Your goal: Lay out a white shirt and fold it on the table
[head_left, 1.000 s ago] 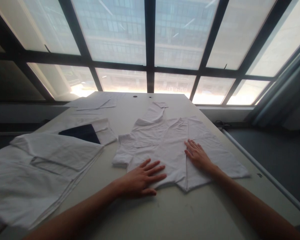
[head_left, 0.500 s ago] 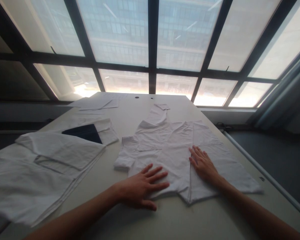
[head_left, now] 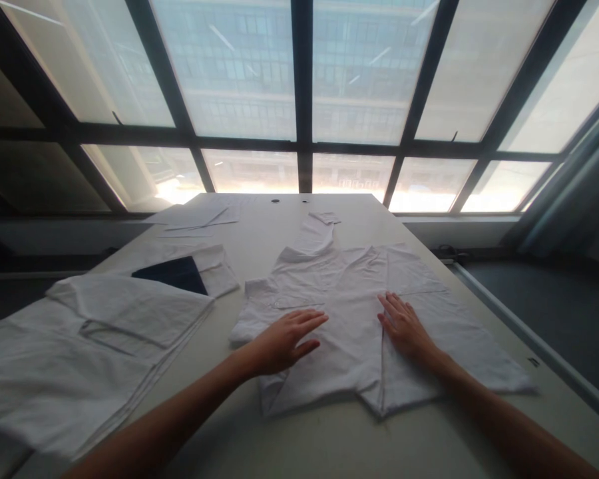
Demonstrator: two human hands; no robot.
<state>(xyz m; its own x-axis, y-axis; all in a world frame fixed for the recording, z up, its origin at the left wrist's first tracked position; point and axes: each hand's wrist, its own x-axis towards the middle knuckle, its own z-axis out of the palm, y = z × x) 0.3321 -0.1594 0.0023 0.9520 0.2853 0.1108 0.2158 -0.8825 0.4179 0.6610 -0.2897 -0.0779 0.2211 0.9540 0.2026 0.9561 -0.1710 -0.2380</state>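
White shirt (head_left: 349, 369): spread out and creased in the middle of the table (head_left: 279, 226), right in front of the person; clock directions run from its middle, 12 o'clock toward the window.
Sleeve (head_left: 315, 236): part of the shirt, pointing out at 11 o'clock, its end folded.
Right hand (head_left: 404, 327): palm down on the shirt at about 4 o'clock, beside a long seam line; fingers flat and slightly parted, pressing rather than gripping.
Left hand (head_left: 282, 339): at about 8 o'clock, tilted over the shirt's side; fingers straight and close together, thumb held apart; I cannot tell whether they touch the cloth.
Folded clothes (head_left: 44, 359): white, layered, at 9 o'clock, well apart from the shirt.
Dark blue piece (head_left: 174, 274): at 10 o'clock, partly under the folded clothes and over another white cloth (head_left: 222, 269); material unclear.
Papers (head_left: 194, 217): loose overlapping sheets at 11 o'clock, near the table's far end.
Window (head_left: 244, 80): bright panes in dark frames across 12 o'clock.
Curtain (head_left: 574, 186): grey-blue, hanging at 2 o'clock.
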